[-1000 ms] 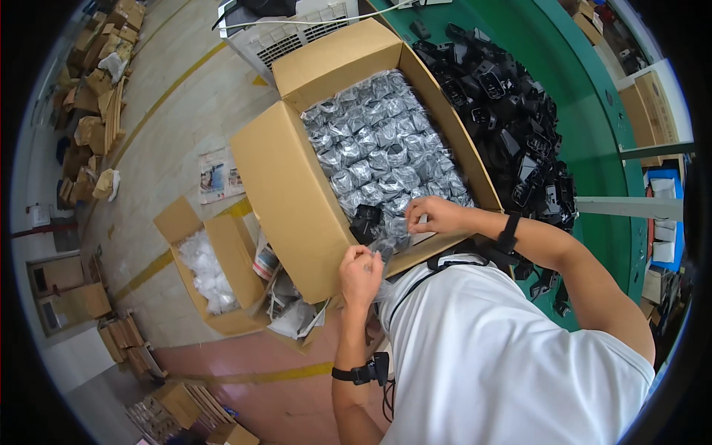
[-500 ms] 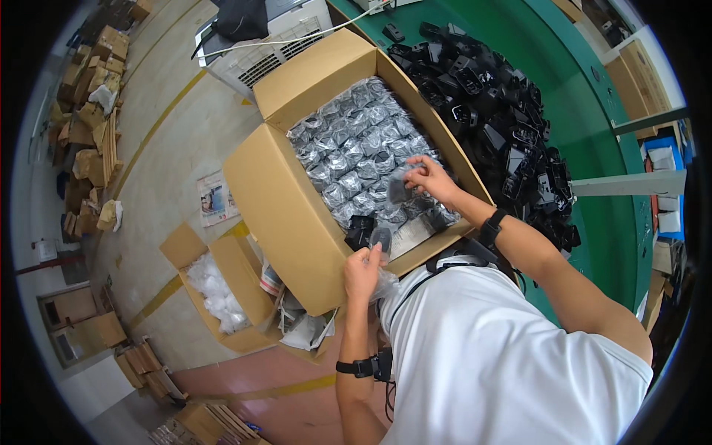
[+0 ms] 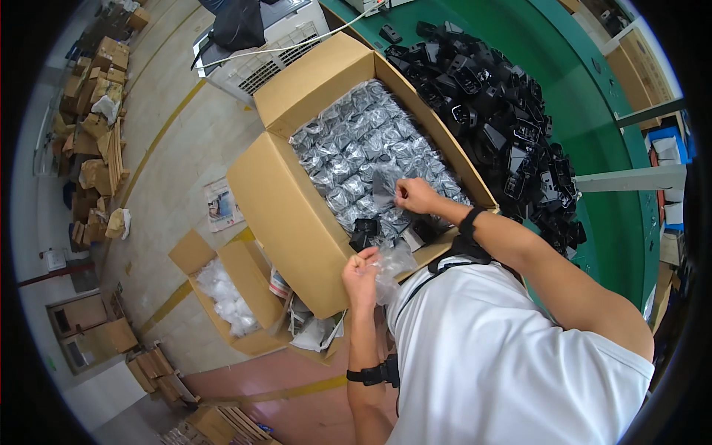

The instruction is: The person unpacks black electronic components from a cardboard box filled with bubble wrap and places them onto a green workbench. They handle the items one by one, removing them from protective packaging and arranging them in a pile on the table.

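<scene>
My left hand [image 3: 361, 276] is closed on crumpled clear plastic bags [image 3: 393, 271] at the near edge of a large open cardboard box [image 3: 285, 222]. My right hand [image 3: 417, 196] reaches over the box, its fingers pinched on a greyish clear plastic bag [image 3: 385, 183]; whether a part sits inside it is hard to see. Beneath lie rows of black parts wrapped in clear plastic [image 3: 356, 133], filling most of the box. An unwrapped-looking black part [image 3: 363, 234] rests near my left hand. Another dark part [image 3: 424, 228] shows under my right wrist.
Loose black plastic parts [image 3: 486, 133] are heaped on the green table [image 3: 586, 141] at the right. A smaller carton [image 3: 252, 285] of clear bags [image 3: 226, 297] stands on the floor at the left. Behind the box is a white appliance [image 3: 293, 33] with a cable.
My right hand has moved slightly left and down, its fingers now pinched together. The dark bagged part at my left fingertips no longer shows there; the clear bags remain in that hand.
</scene>
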`<state>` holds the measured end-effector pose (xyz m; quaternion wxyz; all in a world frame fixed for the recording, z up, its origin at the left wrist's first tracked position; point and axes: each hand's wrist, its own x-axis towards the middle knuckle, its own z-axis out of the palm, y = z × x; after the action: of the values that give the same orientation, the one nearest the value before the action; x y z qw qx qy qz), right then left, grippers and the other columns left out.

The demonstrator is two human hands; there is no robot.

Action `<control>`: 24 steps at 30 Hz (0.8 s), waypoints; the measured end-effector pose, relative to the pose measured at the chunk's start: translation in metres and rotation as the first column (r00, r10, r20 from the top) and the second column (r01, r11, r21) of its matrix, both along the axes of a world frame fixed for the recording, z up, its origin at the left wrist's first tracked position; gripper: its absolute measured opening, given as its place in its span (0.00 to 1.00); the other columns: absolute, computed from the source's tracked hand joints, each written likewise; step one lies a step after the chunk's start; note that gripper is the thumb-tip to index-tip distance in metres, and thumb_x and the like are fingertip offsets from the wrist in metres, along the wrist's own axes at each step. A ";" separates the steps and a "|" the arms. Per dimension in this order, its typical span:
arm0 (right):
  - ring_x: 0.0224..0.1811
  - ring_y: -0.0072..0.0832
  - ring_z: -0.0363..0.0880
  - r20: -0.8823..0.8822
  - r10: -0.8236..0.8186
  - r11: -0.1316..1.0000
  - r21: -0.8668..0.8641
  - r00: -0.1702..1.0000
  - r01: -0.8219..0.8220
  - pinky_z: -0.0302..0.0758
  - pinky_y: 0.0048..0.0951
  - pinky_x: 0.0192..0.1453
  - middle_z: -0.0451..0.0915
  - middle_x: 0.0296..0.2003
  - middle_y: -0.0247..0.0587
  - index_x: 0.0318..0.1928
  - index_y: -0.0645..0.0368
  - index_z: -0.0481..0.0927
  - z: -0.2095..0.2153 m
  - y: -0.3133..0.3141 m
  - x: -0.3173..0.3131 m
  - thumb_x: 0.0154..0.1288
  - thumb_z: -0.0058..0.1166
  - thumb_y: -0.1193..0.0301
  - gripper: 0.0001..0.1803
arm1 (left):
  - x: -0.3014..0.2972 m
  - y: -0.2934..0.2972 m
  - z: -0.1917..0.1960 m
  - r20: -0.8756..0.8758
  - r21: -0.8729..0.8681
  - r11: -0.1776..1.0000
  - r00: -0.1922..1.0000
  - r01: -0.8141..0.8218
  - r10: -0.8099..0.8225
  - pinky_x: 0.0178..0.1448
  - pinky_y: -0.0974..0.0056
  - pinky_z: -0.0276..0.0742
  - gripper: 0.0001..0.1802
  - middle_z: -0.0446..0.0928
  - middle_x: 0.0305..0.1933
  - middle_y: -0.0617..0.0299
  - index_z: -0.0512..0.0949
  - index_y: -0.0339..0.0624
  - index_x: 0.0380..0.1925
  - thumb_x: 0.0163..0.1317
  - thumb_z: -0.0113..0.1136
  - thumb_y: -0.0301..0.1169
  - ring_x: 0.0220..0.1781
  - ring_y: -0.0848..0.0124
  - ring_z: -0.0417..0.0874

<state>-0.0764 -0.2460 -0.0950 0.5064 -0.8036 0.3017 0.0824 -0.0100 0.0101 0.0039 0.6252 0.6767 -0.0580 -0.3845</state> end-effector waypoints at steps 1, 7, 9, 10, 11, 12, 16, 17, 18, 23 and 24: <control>0.32 0.33 0.83 0.025 -0.052 0.954 0.296 0.998 0.042 0.77 0.32 0.35 0.83 0.30 0.39 0.33 0.60 0.76 0.014 0.005 -0.004 0.57 0.63 0.64 0.13 | 0.003 -0.003 0.010 -0.070 -0.006 1.000 0.997 -0.023 0.023 0.38 0.65 0.76 0.08 0.80 0.38 0.54 0.72 0.38 0.32 0.51 0.55 0.22 0.36 0.70 0.80; 0.28 0.21 0.80 0.140 0.213 0.612 0.752 0.967 -0.243 0.74 0.22 0.34 0.83 0.30 0.35 0.36 0.61 0.79 0.109 0.020 -0.036 0.60 0.61 0.69 0.09 | -0.005 -0.034 0.028 0.338 0.377 0.818 0.758 0.434 -0.558 0.41 0.55 0.75 0.13 0.80 0.37 0.51 0.73 0.37 0.38 0.56 0.60 0.33 0.37 0.53 0.82; 0.29 0.21 0.81 0.088 0.301 0.655 0.704 0.949 -0.273 0.75 0.23 0.34 0.83 0.31 0.34 0.37 0.61 0.81 0.107 0.014 -0.045 0.61 0.60 0.67 0.10 | -0.005 -0.030 0.015 0.442 0.409 0.809 0.684 0.422 -0.581 0.43 0.53 0.74 0.14 0.78 0.35 0.50 0.76 0.36 0.32 0.56 0.61 0.37 0.39 0.49 0.79; 0.30 0.21 0.81 -0.014 0.282 0.705 0.681 0.959 -0.197 0.75 0.23 0.34 0.84 0.31 0.34 0.36 0.60 0.82 0.121 0.004 -0.048 0.61 0.60 0.66 0.10 | -0.003 -0.028 0.014 0.448 0.441 0.789 0.657 0.427 -0.606 0.43 0.53 0.74 0.13 0.77 0.35 0.50 0.76 0.36 0.29 0.56 0.61 0.37 0.40 0.49 0.79; 0.30 0.21 0.81 -0.115 0.257 0.749 0.651 0.959 -0.123 0.75 0.23 0.34 0.84 0.32 0.34 0.36 0.59 0.83 0.129 -0.006 -0.051 0.62 0.60 0.64 0.11 | -0.002 -0.024 0.013 0.453 0.474 0.768 0.629 0.430 -0.632 0.44 0.53 0.74 0.13 0.77 0.35 0.49 0.76 0.35 0.27 0.56 0.61 0.36 0.41 0.50 0.79; 0.34 0.27 0.83 -0.093 0.270 0.902 0.372 0.958 -0.218 0.78 0.30 0.39 0.85 0.34 0.39 0.35 0.60 0.84 0.094 -0.019 -0.064 0.60 0.61 0.59 0.16 | -0.003 -0.016 0.002 0.524 0.394 0.831 0.647 0.392 -0.554 0.43 0.52 0.74 0.13 0.76 0.38 0.49 0.75 0.35 0.23 0.55 0.61 0.35 0.41 0.50 0.79; 0.43 0.39 0.84 -0.571 0.494 0.715 -0.161 0.655 -0.680 0.80 0.39 0.46 0.85 0.39 0.43 0.38 0.56 0.86 0.062 -0.026 -0.074 0.53 0.63 0.55 0.19 | -0.002 -0.013 0.005 0.623 0.453 0.847 0.580 0.278 -0.524 0.44 0.51 0.75 0.13 0.74 0.44 0.51 0.75 0.37 0.27 0.51 0.66 0.35 0.41 0.49 0.78; 0.44 0.39 0.84 -0.612 0.515 0.645 -0.184 0.600 -0.742 0.80 0.39 0.46 0.85 0.39 0.42 0.38 0.55 0.86 0.057 -0.017 -0.075 0.53 0.63 0.55 0.19 | 0.000 -0.020 0.008 0.615 0.514 0.819 0.556 0.255 -0.559 0.45 0.51 0.75 0.17 0.73 0.47 0.49 0.74 0.37 0.33 0.51 0.67 0.37 0.42 0.48 0.78; 0.44 0.38 0.84 -0.653 0.527 0.571 -0.201 0.544 -0.796 0.80 0.40 0.47 0.85 0.40 0.41 0.38 0.55 0.86 0.050 -0.010 -0.077 0.52 0.64 0.55 0.18 | 0.004 -0.035 0.008 0.604 0.572 0.787 0.531 0.231 -0.594 0.45 0.51 0.76 0.22 0.71 0.50 0.48 0.73 0.37 0.39 0.51 0.69 0.39 0.43 0.48 0.78; 0.44 0.38 0.84 -0.598 0.613 0.486 -0.231 0.517 -0.843 0.80 0.36 0.44 0.85 0.40 0.42 0.39 0.54 0.86 0.012 -0.001 -0.067 0.49 0.64 0.58 0.17 | 0.055 -0.106 -0.002 0.618 0.711 0.701 0.434 0.046 -0.656 0.53 0.48 0.77 0.56 0.56 0.64 0.38 0.50 0.47 0.70 0.46 0.74 0.44 0.53 0.39 0.74; 0.42 0.37 0.85 -0.572 0.644 0.478 -0.218 0.508 -0.851 0.80 0.35 0.42 0.85 0.39 0.41 0.38 0.54 0.86 0.018 -0.003 -0.066 0.50 0.64 0.59 0.16 | 0.068 -0.118 -0.004 0.589 0.738 0.674 0.451 0.038 -0.670 0.54 0.48 0.76 0.57 0.55 0.65 0.37 0.48 0.48 0.71 0.46 0.74 0.44 0.54 0.38 0.74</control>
<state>-0.1423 -0.2488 -0.0772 0.1244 -0.9114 0.0184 0.3919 0.0584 -0.1081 -0.0002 0.1490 0.9078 -0.3653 -0.1421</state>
